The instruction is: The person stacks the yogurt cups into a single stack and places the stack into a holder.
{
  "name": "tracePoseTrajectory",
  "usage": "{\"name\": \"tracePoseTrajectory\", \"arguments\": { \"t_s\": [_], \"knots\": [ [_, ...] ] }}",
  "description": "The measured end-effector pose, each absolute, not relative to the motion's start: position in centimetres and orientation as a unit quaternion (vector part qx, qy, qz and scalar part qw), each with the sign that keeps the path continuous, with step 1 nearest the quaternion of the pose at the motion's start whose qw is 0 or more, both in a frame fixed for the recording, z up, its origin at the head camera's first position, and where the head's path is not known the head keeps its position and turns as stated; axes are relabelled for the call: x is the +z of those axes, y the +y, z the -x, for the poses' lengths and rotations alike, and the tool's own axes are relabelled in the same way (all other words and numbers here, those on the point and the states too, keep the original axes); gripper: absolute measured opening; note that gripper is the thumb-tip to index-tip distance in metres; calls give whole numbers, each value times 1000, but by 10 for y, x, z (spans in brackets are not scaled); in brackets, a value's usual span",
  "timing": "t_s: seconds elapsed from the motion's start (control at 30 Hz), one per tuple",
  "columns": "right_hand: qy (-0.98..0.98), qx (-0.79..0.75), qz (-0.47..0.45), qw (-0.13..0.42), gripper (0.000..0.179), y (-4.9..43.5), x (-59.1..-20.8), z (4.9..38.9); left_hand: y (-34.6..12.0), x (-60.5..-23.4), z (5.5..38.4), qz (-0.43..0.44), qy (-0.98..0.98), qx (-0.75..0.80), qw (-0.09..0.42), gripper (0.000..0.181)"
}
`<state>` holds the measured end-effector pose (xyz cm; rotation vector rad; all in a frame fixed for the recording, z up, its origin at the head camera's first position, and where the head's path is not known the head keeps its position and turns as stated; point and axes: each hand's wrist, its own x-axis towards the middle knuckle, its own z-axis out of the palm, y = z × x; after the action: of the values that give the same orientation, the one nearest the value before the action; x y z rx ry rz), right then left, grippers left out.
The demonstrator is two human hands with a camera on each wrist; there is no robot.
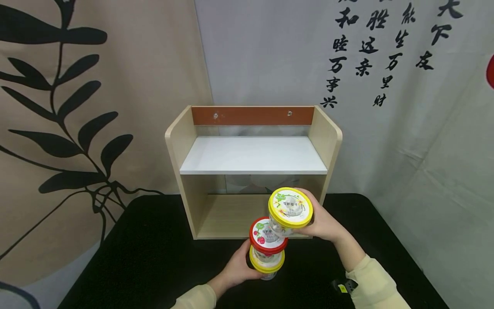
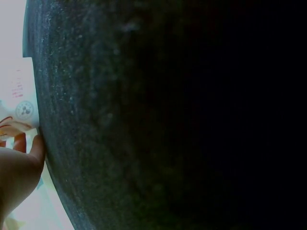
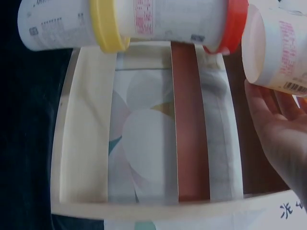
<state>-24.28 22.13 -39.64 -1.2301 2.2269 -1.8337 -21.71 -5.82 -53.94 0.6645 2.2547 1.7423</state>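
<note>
Head view: a yellow-lidded tub (image 1: 290, 211) is gripped by the right hand (image 1: 323, 224) just above and to the right of a red-lidded tub (image 1: 267, 237), which is stacked on another yellow-lidded tub (image 1: 266, 262) on the black table (image 1: 154, 266) in front of the wooden shelf (image 1: 252, 171). The stack is steadied from the side by the left hand (image 1: 238, 269), fingers wrapped round the lower tubs, apparently so that it stays upright. The top tub is held tilted and apart from the stack, its lid turned toward the camera.

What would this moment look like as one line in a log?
right hand: holds top yellow-lidded cup | left hand: holds two stacked cups | shelf: bare
</note>
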Motion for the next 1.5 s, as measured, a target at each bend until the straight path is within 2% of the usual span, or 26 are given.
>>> {"name": "tracePoseTrajectory", "arguments": {
  "t_s": [0.47,0.7,1.5],
  "knots": [
    [703,-575,415,45,92,194,-401,247,-59,-538,217,-222,765,593,117,84],
    [710,-571,408,57,90,189,-402,246,-59,-538,217,-236,768,586,105,86],
    [725,-572,378,57,90,183,-402,243,-59,-540,218,-238,765,590,102,84]
  ]
}}
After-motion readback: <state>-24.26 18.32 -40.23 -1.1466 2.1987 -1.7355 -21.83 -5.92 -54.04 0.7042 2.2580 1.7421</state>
